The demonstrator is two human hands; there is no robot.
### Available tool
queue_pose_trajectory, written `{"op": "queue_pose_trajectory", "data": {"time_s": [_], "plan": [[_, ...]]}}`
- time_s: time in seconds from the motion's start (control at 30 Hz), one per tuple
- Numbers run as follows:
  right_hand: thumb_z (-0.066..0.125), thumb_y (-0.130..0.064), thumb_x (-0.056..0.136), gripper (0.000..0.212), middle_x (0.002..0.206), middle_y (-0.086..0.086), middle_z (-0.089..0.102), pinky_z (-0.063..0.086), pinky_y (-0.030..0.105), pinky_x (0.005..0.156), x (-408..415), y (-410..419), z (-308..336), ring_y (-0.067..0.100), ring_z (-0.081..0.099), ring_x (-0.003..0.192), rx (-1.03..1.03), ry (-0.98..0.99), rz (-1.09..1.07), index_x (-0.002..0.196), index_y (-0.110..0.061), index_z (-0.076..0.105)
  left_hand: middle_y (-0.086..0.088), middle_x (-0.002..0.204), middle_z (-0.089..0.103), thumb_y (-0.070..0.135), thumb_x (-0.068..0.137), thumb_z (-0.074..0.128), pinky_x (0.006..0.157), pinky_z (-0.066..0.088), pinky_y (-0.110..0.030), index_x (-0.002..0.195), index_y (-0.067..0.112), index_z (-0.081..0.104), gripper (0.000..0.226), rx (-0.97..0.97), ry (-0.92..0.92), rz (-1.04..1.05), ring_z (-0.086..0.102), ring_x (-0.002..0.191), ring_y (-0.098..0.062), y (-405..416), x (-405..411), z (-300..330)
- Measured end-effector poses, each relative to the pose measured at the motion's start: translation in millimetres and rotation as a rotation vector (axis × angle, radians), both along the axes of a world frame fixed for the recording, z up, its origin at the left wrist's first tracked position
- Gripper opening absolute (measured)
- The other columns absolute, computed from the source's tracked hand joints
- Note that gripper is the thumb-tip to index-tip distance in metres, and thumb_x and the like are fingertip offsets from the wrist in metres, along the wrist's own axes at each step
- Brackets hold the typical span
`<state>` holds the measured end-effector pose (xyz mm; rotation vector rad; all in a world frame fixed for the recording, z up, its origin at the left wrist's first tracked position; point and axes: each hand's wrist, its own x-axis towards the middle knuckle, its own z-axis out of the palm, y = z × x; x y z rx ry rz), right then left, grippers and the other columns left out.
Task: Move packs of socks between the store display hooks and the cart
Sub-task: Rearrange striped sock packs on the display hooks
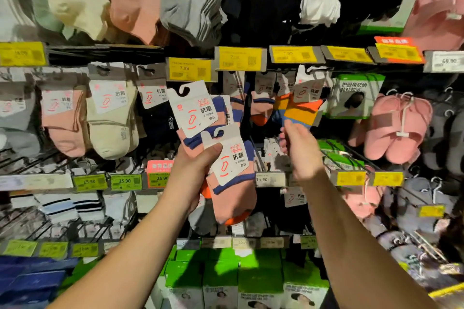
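Crowding hands (251,155) — hung sock packs (113,118), yellow price tags (189,69).

- Left hand (198,165) grips two packs of pink socks with navy bands (226,158), thumb pressed on the lower white header card.
- Right hand (300,150), fingers relaxed, reaches up just under an orange-and-yellow sock pack (305,108) hanging on the display.
- Yellow price tags (190,69) line the rail above.
- Pink slippers (396,128) hang at right.
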<state>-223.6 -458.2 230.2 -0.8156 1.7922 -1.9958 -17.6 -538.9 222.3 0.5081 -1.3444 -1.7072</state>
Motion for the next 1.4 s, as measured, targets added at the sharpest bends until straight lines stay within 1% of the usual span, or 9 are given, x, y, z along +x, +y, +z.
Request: {"op": "queue_pose_trajectory", "data": {"time_s": [0.13, 0.23, 0.4, 0.47, 0.57, 0.77, 0.9, 1.1, 1.4], "plan": [[0.053, -0.042, 0.099, 0.024, 0.079, -0.005, 0.062, 0.049, 0.025, 0.065, 79.7, 0.9, -6.4, 0.011, 0.062, 0.072, 0.002, 0.090, 0.267, 0.094, -0.020, 0.060, 0.003, 0.115, 0.075, 0.011, 0.078, 0.070, 0.092, 0.055, -0.041, 0.124, 0.027, 0.059, 0.050, -0.029, -0.015, 0.002, 0.071, 0.107, -0.021, -0.9, 16.5, -2.4], [0.067, -0.030, 0.095, 0.016, 0.093, -0.002, 0.067, 0.051, 0.024, 0.071, 111.0, 1.5, -12.5, 0.009, 0.067, 0.082, 0.008, 0.048, 0.401, 0.106, -0.025, 0.055, 0.002, 0.117, 0.074, 0.014, 0.076, 0.069, 0.090, 0.056, -0.039, 0.125, 0.027, 0.058, 0.051, -0.059, -0.016, 0.024, 0.071, 0.108, -0.021, -5.9, 32.6, -1.7], [0.075, -0.035, 0.083, 0.032, 0.099, -0.002, 0.075, 0.054, 0.035, 0.083, 135.7, -14.9, -16.2, 0.021, 0.072, 0.098, 0.024, 0.022, 0.477, 0.110, -0.023, 0.062, -0.002, 0.117, 0.074, 0.013, 0.075, 0.073, 0.090, 0.057, -0.042, 0.130, 0.021, 0.055, 0.058, -0.020, 0.014, 0.122, 0.072, 0.107, -0.022, -14.0, 58.6, -1.1], [0.075, -0.032, 0.082, 0.039, 0.107, 0.003, 0.076, 0.055, 0.042, 0.093, 143.0, -20.9, -18.2, 0.024, 0.071, 0.103, 0.009, -0.021, 0.525, 0.117, -0.020, 0.062, 0.000, 0.113, 0.075, 0.006, 0.081, 0.075, 0.082, 0.059, -0.034, 0.128, 0.020, 0.056, 0.053, -0.033, 0.015, 0.188, 0.073, 0.102, -0.018, -16.5, 66.9, -1.4], [0.070, -0.020, 0.093, 0.028, 0.112, 0.004, 0.075, 0.053, 0.049, 0.100, 151.8, -31.0, -20.4, 0.026, 0.071, 0.106, 0.013, -0.048, 0.571, 0.121, -0.020, 0.063, 0.000, 0.112, 0.075, 0.001, 0.088, 0.071, 0.066, 0.057, -0.022, 0.131, 0.016, 0.056, 0.047, -0.083, -0.011, 0.265, 0.073, 0.098, -0.016, -20.3, 78.2, -0.3], [0.054, -0.011, 0.101, 0.023, 0.113, 0.003, 0.075, 0.055, 0.041, 0.095, 154.5, -43.7, -21.9, 0.026, 0.070, 0.107, -0.060, -0.143, 0.604, 0.121, -0.021, 0.060, 0.005, 0.124, 0.071, 0.045, 0.065, 0.081, 0.101, 0.051, -0.050, 0.129, 0.033, 0.056, 0.069, -0.134, -0.015, 0.383, 0.068, 0.114, -0.017, -33.6, 105.5, 4.5], [0.051, -0.018, 0.102, 0.026, 0.123, 0.015, 0.070, 0.057, 0.045, 0.091, 136.4, -52.1, -18.2, 0.032, 0.071, 0.105, -0.139, -0.184, 0.551, 0.127, -0.017, 0.057, 0.005, 0.128, 0.069, 0.044, 0.068, 0.078, 0.107, 0.047, -0.047, 0.137, 0.025, 0.053, 0.076, -0.188, -0.023, 0.430, 0.065, 0.118, -0.014, -46.6, 123.2, 3.1], [0.055, -0.025, 0.103, 0.016, 0.108, -0.001, 0.076, 0.055, 0.045, 0.090, 109.9, -79.5, 6.0, 0.021, 0.073, 0.100, -0.098, -0.058, 0.407, 0.117, -0.028, 0.061, 0.006, 0.128, 0.068, 0.055, 0.065, 0.083, 0.107, 0.045, -0.053, 0.135, 0.032, 0.053, 0.079, -0.136, -0.029, 0.458, 0.064, 0.120, -0.018, -59.0, 138.7, -3.5], [0.060, -0.030, 0.101, 0.011, 0.112, 0.006, 0.074, 0.055, 0.053, 0.091, 96.7, -115.1, 28.6, 0.025, 0.073, 0.098, -0.099, -0.001, 0.357, 0.112, -0.029, 0.060, 0.003, 0.127, 0.069, 0.042, 0.068, 0.081, 0.107, 0.046, -0.051, 0.137, 0.025, 0.052, 0.076, -0.127, 0.026, 0.399, 0.066, 0.118, -0.018, -61.1, 139.3, -1.9]]}}
